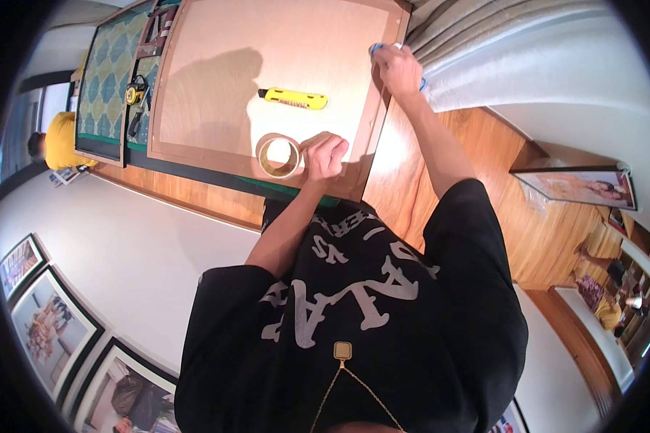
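A pale wooden panel [217, 79] with brown tape along its borders lies in front of me. My left hand [325, 156] rests on its near part with fingers curled closed; what they hold, if anything, is hidden. Beside that hand a roll of brown tape [261, 159] touches or nearly touches the thumb. At the panel's right border, my right hand [399, 71] is closed around a small blue and white thing [375, 48], mostly covered by the fingers. A yellow utility knife [294, 98] lies on the panel, beyond the tape roll.
Left of the panel, a yellow tape measure [131, 94] and a dark tool [135, 124] lie on green patterned cloth [108, 79] beside a dark frame. A person in yellow [60, 141] is at far left. Curtains [477, 50] hang at right; a framed picture [581, 186] stands on the floor.
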Demonstrator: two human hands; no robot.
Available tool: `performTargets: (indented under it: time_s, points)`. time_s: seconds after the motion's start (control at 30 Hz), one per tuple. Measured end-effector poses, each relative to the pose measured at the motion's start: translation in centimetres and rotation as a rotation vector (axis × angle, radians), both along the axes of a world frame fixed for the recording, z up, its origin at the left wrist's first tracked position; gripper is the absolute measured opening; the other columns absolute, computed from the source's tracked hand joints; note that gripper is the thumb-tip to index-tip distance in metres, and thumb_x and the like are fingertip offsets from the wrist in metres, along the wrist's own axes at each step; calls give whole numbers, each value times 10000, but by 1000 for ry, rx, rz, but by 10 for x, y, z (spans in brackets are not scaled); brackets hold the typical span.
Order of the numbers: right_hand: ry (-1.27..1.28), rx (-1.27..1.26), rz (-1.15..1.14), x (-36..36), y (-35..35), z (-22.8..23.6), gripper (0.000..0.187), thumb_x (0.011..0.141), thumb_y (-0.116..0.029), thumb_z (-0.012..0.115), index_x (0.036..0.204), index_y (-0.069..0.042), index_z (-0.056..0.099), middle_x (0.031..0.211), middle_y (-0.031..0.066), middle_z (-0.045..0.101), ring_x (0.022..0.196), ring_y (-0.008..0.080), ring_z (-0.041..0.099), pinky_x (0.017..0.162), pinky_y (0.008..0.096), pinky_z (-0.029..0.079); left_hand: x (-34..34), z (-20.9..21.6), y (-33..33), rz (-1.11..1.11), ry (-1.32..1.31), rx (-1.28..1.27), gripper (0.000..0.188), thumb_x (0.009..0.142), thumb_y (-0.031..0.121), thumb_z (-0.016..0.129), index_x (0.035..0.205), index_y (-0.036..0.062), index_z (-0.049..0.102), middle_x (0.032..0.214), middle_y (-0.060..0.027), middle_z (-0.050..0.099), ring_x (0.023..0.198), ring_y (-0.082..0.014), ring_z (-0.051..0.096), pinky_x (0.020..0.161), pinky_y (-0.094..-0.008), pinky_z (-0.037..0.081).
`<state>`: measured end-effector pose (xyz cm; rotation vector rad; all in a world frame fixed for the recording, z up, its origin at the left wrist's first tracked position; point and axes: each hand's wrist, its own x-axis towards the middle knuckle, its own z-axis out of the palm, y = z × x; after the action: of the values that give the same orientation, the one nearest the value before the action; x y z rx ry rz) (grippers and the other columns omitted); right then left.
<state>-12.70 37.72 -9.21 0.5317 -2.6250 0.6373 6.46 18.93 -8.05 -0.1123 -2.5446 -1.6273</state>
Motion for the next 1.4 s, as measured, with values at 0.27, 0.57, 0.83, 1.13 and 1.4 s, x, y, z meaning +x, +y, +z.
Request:
performTargets:
  time_s: [0.27,0.57,0.83,1.13,1.4]
  points:
    - [-348,-207,-77,281,-65,42,152,783,-75,720,934,-76,728,876,101,684,760,282,600,659,395,517,-8,-6,-5,77,-277,313,264,901,234,581,855,-17,651,692,-131,617,649,-219,612,615,-323,467]
    - [-586,-715,-773,261,-90,74,304,859,-210,704,1083,-4,698,965,197,708,866,274,687,793,357,526,-14,104,-105,-457,-37,-637,1028,578,410,875,1432,116,384,1324,-146,444,1246,-370,426,1038,-528,351]
    - [-805,-962,-225,184,-201,32,420,921,-225,651,1254,25,603,1326,195,574,1221,279,548,1015,357,427,-31,74,-209,-344,-518,373,888,586,91,820,1357,104,377,1305,-89,448,1232,-254,471,1026,-370,415]
    - [-739,-1081,388,193,-307,97,274,883,-128,665,1140,-31,664,1320,136,526,1256,256,476,1030,367,387,-6,107,-301,-131,-334,847,713,674,32,758,1292,113,413,1209,-64,497,1147,-189,491,935,-340,445]
    - [-745,-802,393,184,-394,111,263,933,-224,623,1078,-10,573,1075,154,569,982,304,559,851,358,470,-69,117,-400,-68,-607,369,130,856,151,739,862,29,691,790,-10,660,752,-86,597,713,-237,467]
